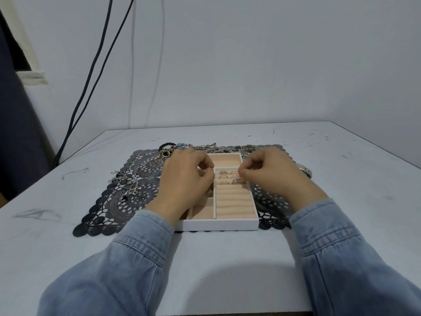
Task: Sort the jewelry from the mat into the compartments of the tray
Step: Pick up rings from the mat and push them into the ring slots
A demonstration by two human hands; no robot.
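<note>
A white tray [218, 224] with beige compartments lies on a dark lace mat [127, 201]. Several rings [229, 177] sit in the far rows of its ring-roll section. My left hand [182, 185] hovers over the tray's left compartments with thumb and forefinger pinched; whether it holds anything is hidden. My right hand [275, 176] is over the tray's right edge, its fingertips pinched at the ring rows, and I cannot see an item in them. Silver chains [127, 183] lie on the mat's left. Bracelets and chains [205, 148] line the mat's far edge.
A round metal piece, perhaps a watch [305, 171], peeks out right of my right hand. Dark cables [91, 71] hang down the wall at the back left. The table's right edge runs close behind the mat's far right.
</note>
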